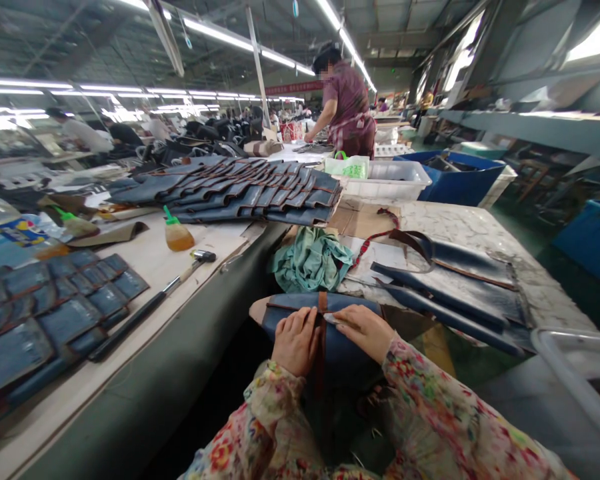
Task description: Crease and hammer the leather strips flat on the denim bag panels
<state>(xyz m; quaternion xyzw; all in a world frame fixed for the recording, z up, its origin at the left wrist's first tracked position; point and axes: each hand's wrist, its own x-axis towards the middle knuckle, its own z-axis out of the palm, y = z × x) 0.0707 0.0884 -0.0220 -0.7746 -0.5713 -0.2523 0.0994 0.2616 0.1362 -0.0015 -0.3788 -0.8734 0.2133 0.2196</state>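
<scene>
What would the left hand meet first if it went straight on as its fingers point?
The left hand lies on the leather piece, fingers pointing forward. Past its far edge, the green cloth probably comes first; depth is unclear.

Long white fluorescent ceiling tubes [220,35] run high above and beyond the dark blue leather piece with a brown strap [290,308], lighting the hall brightly and evenly. Up and to the right of that piece, daylight through the tall wall windows [597,33] burns out to white. Far to its left the distant tubes glare and smear. Shadows are soft, darkest just left of the piece, under the edge of the pale worktop [145,257]. The piece itself is sharp; towards the frame edges around it, straight lines bow and stretch.
</scene>
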